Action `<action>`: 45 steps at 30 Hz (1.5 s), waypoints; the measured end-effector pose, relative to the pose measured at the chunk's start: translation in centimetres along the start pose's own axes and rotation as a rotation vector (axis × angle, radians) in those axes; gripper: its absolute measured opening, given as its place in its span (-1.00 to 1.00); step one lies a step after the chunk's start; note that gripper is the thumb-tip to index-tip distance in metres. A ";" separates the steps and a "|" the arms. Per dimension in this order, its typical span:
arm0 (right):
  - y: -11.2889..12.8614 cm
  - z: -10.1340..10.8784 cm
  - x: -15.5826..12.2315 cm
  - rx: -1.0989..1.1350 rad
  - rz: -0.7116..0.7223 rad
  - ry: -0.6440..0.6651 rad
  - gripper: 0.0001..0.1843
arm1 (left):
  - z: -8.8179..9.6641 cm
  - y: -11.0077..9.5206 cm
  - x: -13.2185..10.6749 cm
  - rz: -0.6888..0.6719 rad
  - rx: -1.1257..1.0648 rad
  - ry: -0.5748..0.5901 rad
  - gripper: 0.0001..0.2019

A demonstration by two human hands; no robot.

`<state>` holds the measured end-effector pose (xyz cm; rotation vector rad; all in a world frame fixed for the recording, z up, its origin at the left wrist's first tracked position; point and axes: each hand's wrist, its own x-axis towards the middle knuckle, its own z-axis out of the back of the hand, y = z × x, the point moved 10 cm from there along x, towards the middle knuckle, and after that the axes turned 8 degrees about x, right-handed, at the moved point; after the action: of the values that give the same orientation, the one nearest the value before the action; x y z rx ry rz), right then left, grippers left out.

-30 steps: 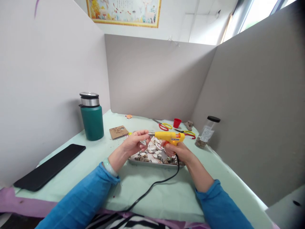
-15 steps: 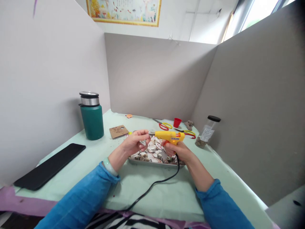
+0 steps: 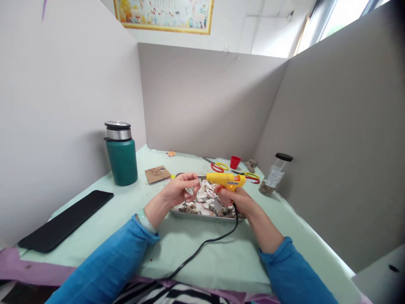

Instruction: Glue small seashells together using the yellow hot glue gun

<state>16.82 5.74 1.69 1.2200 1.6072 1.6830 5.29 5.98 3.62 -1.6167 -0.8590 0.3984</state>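
My right hand (image 3: 234, 198) is wrapped round the grip of a yellow hot glue gun (image 3: 218, 179), its metal nozzle pointing left. A black cord runs from the grip toward the table's front edge. At the nozzle's tip is my left hand (image 3: 182, 188), fingers pinched together. Whatever those fingers hold is too small to make out. Both hands are above a metal tray (image 3: 202, 216) filled with shells (image 3: 207, 198) and small stones.
A green bottle (image 3: 122, 160) and a black flat pad (image 3: 68, 219) are on the left. Behind the tray lie a brown board (image 3: 157, 174), scissors (image 3: 219, 166), a second pair (image 3: 248, 175) and a red cup (image 3: 235, 162). A black-lidded jar (image 3: 275, 175) stands at right.
Almost nothing differs. The glue gun has shifted very slightly at my left fingertips; both hands stay in nearly the same place.
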 end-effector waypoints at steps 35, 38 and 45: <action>-0.2 0.2 -0.2 -0.031 -0.018 -0.018 -0.67 | 0.3 -0.4 -0.1 -0.019 -0.009 -0.035 -0.81; 0.0 0.1 -0.1 -0.018 -0.014 -0.027 -0.69 | 0.1 -0.5 0.0 -0.027 0.014 -0.021 -0.81; 0.0 0.1 0.0 -0.028 -0.025 -0.027 -0.69 | 0.6 -0.6 0.0 -0.030 0.013 -0.061 -0.81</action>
<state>16.96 5.77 1.68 1.1996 1.5709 1.6613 4.72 6.43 4.01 -1.5842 -0.9237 0.4328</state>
